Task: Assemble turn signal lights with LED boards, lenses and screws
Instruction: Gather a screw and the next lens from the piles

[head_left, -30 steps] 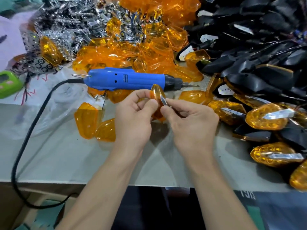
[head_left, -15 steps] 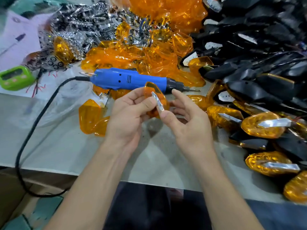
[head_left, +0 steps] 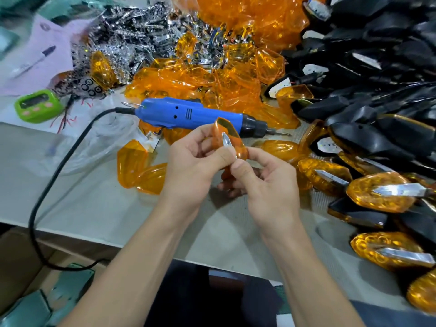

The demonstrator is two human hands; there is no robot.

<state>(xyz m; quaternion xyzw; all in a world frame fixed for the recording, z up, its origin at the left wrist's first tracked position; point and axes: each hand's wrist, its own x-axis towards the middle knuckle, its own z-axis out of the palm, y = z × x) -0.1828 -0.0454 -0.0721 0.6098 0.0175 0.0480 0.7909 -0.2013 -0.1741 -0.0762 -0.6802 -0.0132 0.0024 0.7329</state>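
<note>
Head view: upright amber lens (head_left: 228, 129) in left hand (head_left: 194, 166) and right hand (head_left: 267, 186) pinch.

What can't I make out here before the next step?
Head view only.
Lower half of the orange lens: hidden behind the left hand and right hand.
Lower tip of the chrome insert, and whether it is seated: covered by the thumbs.
Display of the green timer: blurred, too small.

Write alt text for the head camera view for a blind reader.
The left hand grips an orange lens while the right hand pinches a chrome strip against it, above a table. A blue electric screwdriver lies behind, near piled orange lenses and black housings.
</note>
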